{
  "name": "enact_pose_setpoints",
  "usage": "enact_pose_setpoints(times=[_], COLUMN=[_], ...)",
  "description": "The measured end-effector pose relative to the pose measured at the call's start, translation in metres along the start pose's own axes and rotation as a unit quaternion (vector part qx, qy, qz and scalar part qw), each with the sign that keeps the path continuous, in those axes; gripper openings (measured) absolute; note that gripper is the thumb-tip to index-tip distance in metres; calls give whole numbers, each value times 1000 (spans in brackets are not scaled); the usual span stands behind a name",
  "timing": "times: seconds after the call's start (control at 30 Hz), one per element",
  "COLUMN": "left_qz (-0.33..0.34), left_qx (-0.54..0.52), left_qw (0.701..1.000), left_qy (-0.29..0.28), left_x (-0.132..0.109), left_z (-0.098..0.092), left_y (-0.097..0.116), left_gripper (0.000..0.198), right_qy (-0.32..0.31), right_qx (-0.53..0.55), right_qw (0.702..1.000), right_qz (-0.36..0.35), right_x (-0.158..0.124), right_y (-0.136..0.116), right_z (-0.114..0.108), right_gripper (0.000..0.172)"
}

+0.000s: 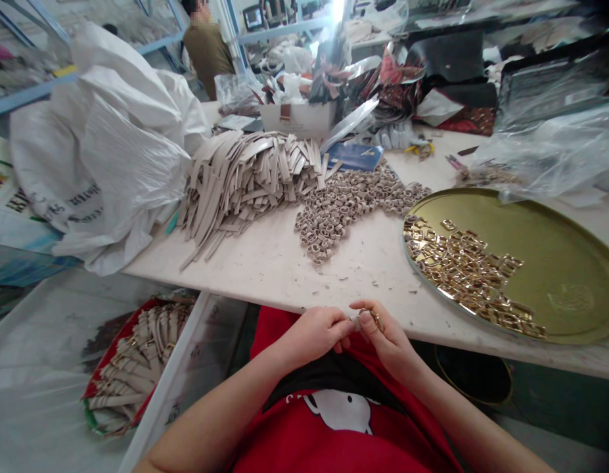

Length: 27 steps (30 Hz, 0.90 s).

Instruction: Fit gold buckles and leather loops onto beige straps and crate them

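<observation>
My left hand (pixel 314 335) and my right hand (pixel 385 338) meet just over the table's near edge. Between them is a small beige leather piece (pixel 356 322), pinched by my left fingers. My right fingers hold a gold metal buckle (pixel 376 320) against it, partly hidden by the fingertips. Ahead lie a heap of beige leather strips (pixel 249 184) and a heap of small leather loops (pixel 343 210). To the right, many gold buckles (pixel 462 269) are spread on a round brass tray (pixel 560 263).
The white table (pixel 284 276) is littered with scraps. At lower left, a red-rimmed container (pixel 136 368) holds buckled beige straps. A white sack (pixel 107 151) sits at left, plastic bags (pixel 555 151) at right. A person (pixel 208 56) stands beyond the table. A dark round bin (pixel 474 374) sits below.
</observation>
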<state>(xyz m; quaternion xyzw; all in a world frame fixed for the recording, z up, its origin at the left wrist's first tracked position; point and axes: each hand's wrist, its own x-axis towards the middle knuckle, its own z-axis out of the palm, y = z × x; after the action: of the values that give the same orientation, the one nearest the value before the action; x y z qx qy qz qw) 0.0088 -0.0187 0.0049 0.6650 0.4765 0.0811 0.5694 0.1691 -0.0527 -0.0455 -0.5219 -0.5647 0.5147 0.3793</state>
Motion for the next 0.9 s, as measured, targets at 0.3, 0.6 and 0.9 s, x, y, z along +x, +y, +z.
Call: enact_pose_setpoints(times=[0.3, 0.6, 0.9], left_qz=[71, -111, -186], left_qx=[259, 389, 438], left_qw=[956, 827, 805], left_qy=[118, 389, 355], left_x=[34, 61, 71], left_z=[-16, -185, -226], left_y=[-5, -61, -89], left_gripper=[34, 27, 30], right_qy=[18, 90, 96], right_qx=[-320, -417, -414], right_qw=[940, 882, 886], right_qz=[-116, -201, -187], right_x=[49, 69, 70], right_y=[6, 48, 42], right_z=[-28, -38, -36], right_gripper=[38, 33, 32])
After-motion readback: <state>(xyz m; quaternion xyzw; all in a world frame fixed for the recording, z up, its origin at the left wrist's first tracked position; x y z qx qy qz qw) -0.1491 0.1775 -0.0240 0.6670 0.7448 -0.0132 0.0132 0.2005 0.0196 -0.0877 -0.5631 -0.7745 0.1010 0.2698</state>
